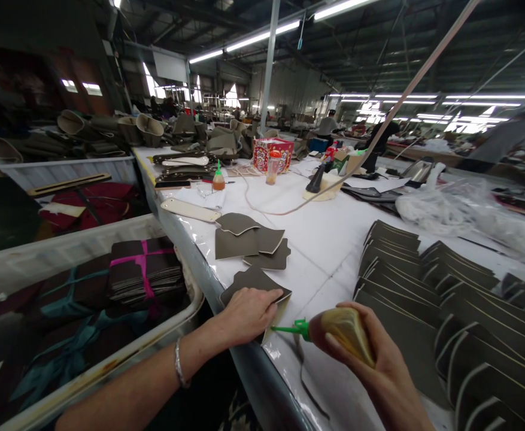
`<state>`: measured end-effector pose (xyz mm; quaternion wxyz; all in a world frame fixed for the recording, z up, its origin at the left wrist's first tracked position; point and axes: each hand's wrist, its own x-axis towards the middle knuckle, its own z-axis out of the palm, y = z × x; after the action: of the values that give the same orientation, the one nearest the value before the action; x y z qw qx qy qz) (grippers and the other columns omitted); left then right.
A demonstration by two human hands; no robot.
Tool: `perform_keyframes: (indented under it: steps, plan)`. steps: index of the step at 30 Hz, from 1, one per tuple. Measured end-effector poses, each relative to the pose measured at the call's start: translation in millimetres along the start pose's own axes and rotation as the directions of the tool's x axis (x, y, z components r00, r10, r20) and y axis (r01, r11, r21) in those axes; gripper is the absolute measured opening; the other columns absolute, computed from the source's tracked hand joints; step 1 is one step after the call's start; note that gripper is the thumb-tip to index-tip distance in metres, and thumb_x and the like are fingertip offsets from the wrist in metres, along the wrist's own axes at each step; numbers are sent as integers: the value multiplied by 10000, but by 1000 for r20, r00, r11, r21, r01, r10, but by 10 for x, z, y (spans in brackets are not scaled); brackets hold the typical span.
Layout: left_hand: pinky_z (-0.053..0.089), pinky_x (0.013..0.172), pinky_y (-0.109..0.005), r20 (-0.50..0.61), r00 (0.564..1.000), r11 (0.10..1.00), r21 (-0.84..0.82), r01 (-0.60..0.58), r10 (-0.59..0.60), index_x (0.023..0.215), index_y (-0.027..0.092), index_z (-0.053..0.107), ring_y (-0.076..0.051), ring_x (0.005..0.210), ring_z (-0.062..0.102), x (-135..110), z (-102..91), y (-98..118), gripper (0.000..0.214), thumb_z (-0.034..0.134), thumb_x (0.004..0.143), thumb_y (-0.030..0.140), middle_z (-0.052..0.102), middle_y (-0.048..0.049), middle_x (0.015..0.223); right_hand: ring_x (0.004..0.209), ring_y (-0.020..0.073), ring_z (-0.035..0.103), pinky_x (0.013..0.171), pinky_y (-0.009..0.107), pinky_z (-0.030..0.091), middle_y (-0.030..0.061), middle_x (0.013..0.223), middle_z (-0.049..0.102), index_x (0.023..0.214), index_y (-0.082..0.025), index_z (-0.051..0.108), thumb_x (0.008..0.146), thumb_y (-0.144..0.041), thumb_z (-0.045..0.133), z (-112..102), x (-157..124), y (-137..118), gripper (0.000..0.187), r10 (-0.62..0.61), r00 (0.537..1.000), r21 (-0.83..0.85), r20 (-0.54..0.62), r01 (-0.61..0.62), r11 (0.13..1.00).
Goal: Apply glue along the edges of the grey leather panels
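My left hand (253, 314) lies on a dark grey leather-like piece (249, 279) at the table's near edge. Its index finger stretches along the top and the other fingers curl toward the piece's pale edge. In my right hand (385, 365) is a squeeze bottle (343, 334) of amber liquid, probably glue, tipped sideways. The bottle's green nozzle points left, its tip close beside the piece's edge; whether they touch I cannot tell. Beyond my left hand lie several loose grey pieces (237, 242). A thin dark strip (307, 383) rests on the table below the nozzle.
Rows of overlapping grey pieces (399, 299) cover the table's right side. A white bin (194, 296) with tied bundles (143, 272) stands at the left. Farther back are a second glue bottle (218, 179), an orange-lidded jar (272, 169), a hose (329, 190) and plastic wrap (460, 203).
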<state>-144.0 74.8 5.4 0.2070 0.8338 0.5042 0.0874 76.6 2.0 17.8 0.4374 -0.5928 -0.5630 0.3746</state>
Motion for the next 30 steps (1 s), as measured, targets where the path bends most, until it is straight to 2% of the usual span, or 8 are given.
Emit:
perform_keyframes:
  steps: [2,6,7,12,19,21,26,30]
  plan:
    - [492,909,-346,3,1000,1000,0,1,-1,1343,302,551,-232,1031,669,1,0,-1,454,364,931,256,709,-16,1162,785,226,620,730,303,463,-7,896,645,1162,-255,497,760,-544,730,0,-7,-5,548,-5,1000,-22,-16,5,1000]
    - [492,911,-343,1,1000,1000,-1,-10,10,1346,297,547,-232,1041,665,1,1,-4,453,374,929,257,708,-20,1164,818,231,623,736,299,472,-1,917,641,1176,-256,467,781,-541,712,-13,-11,13,545,20,992,18,127,-23,1000]
    - [492,910,-345,0,1000,1000,-1,-11,11,1345,299,547,-233,1041,666,1,4,-6,450,371,933,260,706,-20,1168,815,232,623,735,301,471,-2,915,641,1176,-255,466,778,-538,715,-17,-7,13,549,21,991,17,128,-23,1000]
    - [495,905,-343,11,1000,1000,4,-8,8,1335,297,555,-230,1028,670,10,21,-14,436,361,945,273,707,-20,1165,792,224,613,731,300,448,-13,923,644,1157,-266,513,743,-537,731,4,-19,-36,540,-34,998,-46,-58,32,998]
    - [489,928,-352,13,1000,1000,11,-24,23,1359,290,535,-235,1062,657,15,22,-18,439,369,953,281,698,-25,1185,754,206,611,687,277,466,-22,869,638,1164,-266,493,765,-531,728,-8,-5,27,534,-29,997,3,64,29,1000]
    - [488,934,-360,19,1000,1000,13,-18,18,1352,288,544,-241,1073,653,23,32,-24,434,368,956,291,697,-29,1188,776,218,621,700,292,478,-4,912,643,1177,-259,485,773,-531,729,-47,76,70,545,-65,997,-49,35,67,997]
    - [483,947,-365,17,1000,1000,-5,-6,6,1339,303,561,-243,1093,645,40,50,-42,428,364,960,300,697,-19,1189,866,247,618,769,341,480,24,1019,625,1189,-271,502,781,-560,712,-95,258,147,542,-174,976,-196,-132,146,970]
    - [480,955,-359,16,1000,1000,-21,-18,18,1313,310,585,-238,1101,643,45,53,-47,415,366,961,301,697,-13,1190,871,257,613,767,357,477,41,1039,623,1188,-259,510,772,-569,712,-72,249,170,557,-194,969,-222,-153,157,962]
